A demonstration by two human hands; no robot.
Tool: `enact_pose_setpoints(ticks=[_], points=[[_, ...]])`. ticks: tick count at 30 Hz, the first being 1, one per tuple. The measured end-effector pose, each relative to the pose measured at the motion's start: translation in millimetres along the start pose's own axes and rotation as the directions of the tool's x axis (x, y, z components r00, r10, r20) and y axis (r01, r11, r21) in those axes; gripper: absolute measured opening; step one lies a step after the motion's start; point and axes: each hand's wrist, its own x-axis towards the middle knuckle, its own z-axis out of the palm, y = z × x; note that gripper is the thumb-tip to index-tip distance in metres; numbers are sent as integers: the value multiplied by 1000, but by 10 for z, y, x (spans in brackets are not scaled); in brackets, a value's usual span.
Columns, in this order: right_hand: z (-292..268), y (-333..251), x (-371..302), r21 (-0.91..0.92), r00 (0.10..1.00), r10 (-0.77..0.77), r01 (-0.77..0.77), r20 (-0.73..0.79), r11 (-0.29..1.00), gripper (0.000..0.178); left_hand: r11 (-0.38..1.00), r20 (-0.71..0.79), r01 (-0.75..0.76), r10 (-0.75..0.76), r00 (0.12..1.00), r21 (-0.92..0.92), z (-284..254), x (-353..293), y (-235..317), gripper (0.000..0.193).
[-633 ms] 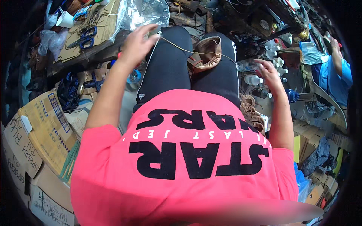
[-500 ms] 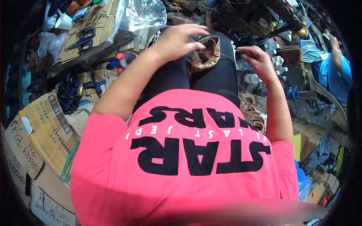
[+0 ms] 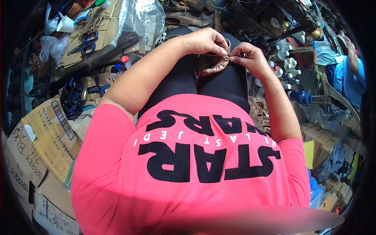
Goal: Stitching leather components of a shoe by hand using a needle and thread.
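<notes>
the left hand [image 3: 213, 42] has thumb and fingertips pinched together at the rim of a tan leather shoe upper with a puckered edge [image 3: 215, 69]; whether they grip the leather or something finer is too small to tell. the right hand [image 3: 247, 56] pinches the right side of that rim, just beside the left fingertips. the shoe upper sits on the lap, between the thighs of the black trousers [image 3: 176, 70]. to the right stand clear plastic bottles with white caps [image 3: 290, 62], and nearer the body lies a stack of tan shoe pieces [image 3: 259, 105]. at upper left, blue-handled scissors [image 3: 88, 44] lie near the right edge of flat brown cardboard sheets [image 3: 74, 55]. at far right is another person's blue sleeve [image 3: 340, 76].
</notes>
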Motion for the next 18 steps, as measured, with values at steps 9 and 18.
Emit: enact_pose_setpoints(ticks=[9,18], points=[[132,-60,-221,-104,987,-79,65,-138,992,15,1000,123,-21,21,992,-2,-49,-44,9,29],[110,-671,-107,-767,984,-154,165,87,620,18,994,201,-43,22,979,102,-72,17,12,31]])
